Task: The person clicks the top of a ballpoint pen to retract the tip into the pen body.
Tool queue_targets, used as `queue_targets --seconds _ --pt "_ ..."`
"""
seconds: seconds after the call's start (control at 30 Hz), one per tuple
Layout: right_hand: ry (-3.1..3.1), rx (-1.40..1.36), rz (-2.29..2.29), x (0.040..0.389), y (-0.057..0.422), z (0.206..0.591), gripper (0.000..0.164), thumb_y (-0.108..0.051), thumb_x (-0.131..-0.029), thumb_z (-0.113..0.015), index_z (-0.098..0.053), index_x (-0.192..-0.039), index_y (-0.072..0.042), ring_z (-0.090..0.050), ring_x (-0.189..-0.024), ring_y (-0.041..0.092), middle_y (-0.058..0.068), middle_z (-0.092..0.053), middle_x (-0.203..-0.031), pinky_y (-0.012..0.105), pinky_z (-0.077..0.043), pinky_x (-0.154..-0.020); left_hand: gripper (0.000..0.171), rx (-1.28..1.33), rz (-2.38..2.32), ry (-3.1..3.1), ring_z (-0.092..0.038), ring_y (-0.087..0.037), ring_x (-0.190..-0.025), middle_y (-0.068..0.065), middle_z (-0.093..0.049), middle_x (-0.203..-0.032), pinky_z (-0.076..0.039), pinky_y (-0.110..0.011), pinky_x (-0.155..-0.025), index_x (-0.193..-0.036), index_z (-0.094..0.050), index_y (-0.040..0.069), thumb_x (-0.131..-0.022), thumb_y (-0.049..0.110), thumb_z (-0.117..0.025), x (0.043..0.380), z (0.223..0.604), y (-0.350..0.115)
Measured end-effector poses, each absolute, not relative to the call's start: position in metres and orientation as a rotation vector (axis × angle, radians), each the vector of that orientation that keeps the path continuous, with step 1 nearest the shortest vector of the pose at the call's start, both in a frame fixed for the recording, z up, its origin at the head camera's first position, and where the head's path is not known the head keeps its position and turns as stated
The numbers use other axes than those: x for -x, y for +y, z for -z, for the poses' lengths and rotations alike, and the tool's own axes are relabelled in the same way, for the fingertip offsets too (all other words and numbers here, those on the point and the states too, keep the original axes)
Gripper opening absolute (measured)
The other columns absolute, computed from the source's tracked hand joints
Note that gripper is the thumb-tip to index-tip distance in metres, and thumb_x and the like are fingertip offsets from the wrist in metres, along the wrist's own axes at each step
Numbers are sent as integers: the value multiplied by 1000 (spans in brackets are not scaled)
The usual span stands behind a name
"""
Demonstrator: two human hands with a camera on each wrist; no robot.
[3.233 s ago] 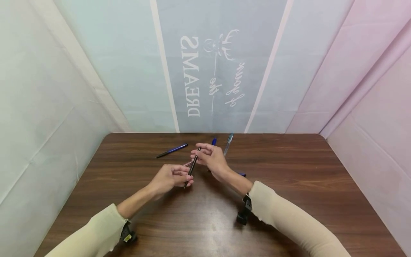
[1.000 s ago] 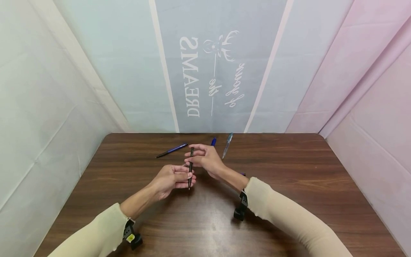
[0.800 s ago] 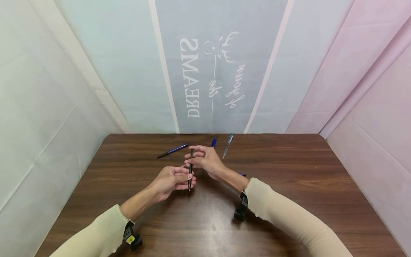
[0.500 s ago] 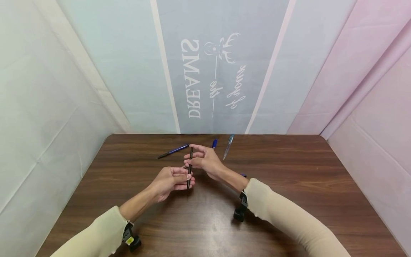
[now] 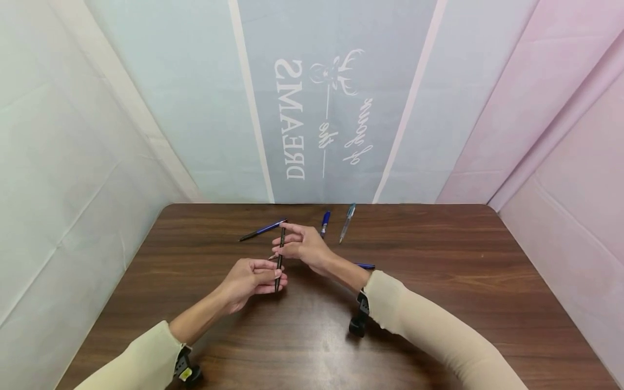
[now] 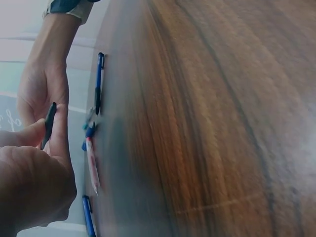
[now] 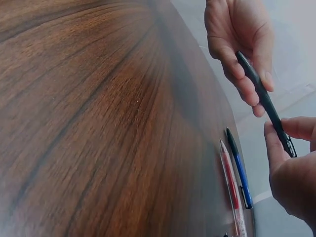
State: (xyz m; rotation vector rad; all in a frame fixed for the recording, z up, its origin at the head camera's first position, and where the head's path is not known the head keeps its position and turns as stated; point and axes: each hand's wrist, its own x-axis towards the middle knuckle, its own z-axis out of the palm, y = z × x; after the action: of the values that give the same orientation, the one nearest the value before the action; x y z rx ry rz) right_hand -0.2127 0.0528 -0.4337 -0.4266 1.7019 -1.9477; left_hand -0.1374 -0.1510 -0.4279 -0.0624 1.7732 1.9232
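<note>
A black pen [image 5: 279, 264] is held up between both hands over the table, its slim body running nearly straight toward the person in the head view. My left hand [image 5: 246, 284] pinches its near end between thumb and fingers. Toward the far end, where the clip shows in the right wrist view, my right hand [image 5: 308, 248] grips it by the fingertips. In the right wrist view the pen [image 7: 261, 94] slants across from the left hand [image 7: 242, 34] to the right hand [image 7: 296, 182]. Seen from the left wrist, much of the pen [image 6: 50, 121] hides behind the fingers.
Pens lie on the brown wooden table [image 5: 439, 281]: a blue-and-black one [image 5: 263, 230], a blue one [image 5: 325, 221], a clear one with a teal end [image 5: 347, 223] and another blue one [image 5: 365, 266] beside the right forearm. A clear pen with red ink [image 7: 229, 180] lies beyond the hands.
Both hands have shifted left and slightly nearer the person with the black pen between them. The pen, more slanted three seconds ago, has swung more upright in the head view. More of the blue pens shows.
</note>
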Motion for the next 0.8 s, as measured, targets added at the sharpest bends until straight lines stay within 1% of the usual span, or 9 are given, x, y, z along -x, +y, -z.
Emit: queue_targets --seconds 0.17,0.2,0.53,0.8 --pt "1703 417 1941 212 46 437 78 10 -94 -68 -32 -163 3 -76 -110 26 35 -63 -136 40 -61 -99 37 84 -1933 1773 -78 -23 -98 -26 -76 -114 -64 -35 -89 -132 -58 -21 -104 3 -65 135 432 -158" --pt "1703 417 1941 212 44 438 78 11 -94 -68 -32 -163 3 -75 -111 27 35 -64 -135 38 -61 -98 37 89 -1935 1774 -78 -22 -98 -26 -77 -113 -64 -35 -89 -131 -58 -21 -104 3 -65 135 433 -159" --pt "1753 437 1895 209 23 442 75 13 -94 -69 -35 -160 7 -74 -114 35 36 -64 -134 34 -62 -96 38 112 -1923 1786 -78 -21 -98 -24 -77 -113 -64 -33 -89 -131 -59 -21 -104 5 -67 129 436 -180" --pt "1902 454 1828 207 6 446 74 8 -91 -77 -43 -157 5 -77 -104 27 27 -72 -125 30 -62 -93 38 93 -1883 1838 -78 -19 -98 -21 -78 -112 -64 -31 -87 -130 -61 -20 -104 6 -68 125 438 -195"
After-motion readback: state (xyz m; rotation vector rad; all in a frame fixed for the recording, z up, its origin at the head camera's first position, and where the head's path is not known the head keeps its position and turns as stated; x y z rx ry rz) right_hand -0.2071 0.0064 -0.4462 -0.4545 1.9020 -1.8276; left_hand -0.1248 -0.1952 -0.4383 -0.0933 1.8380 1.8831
